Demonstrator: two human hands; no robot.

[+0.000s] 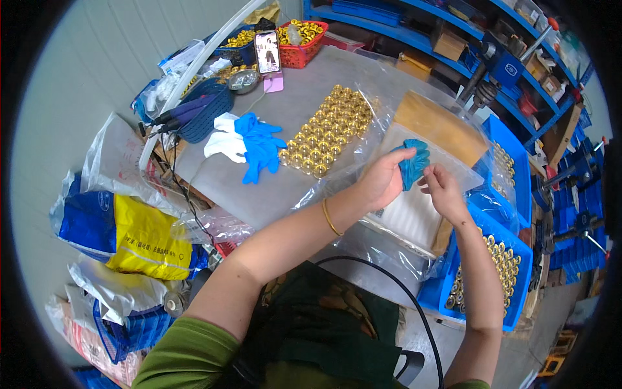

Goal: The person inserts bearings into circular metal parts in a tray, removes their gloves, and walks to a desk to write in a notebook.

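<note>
In front of me, above an open carton, my left hand [387, 178] grips a crumpled teal glove [414, 162] between thumb and fingers. The curled fingers of my right hand [446, 192] pinch at the glove's right edge. Under both hands, the carton [444, 126] has its brown flap folded back and white foam sheet [411, 211] inside, with clear plastic film around it. To the left on the grey table lie a blue glove [259, 144] and a white glove [223, 137]. Beside them stand rows of gold-coloured round metal parts [330, 133].
Blue bins [518, 305] with more gold parts stand at the right. A phone [267, 52] leans at the back near a red basket [301, 52] and a dark blue basket [210, 107]. A press [499, 68] stands far right; bags [139, 233] crowd the left. A black cable [414, 301] loops nearby.
</note>
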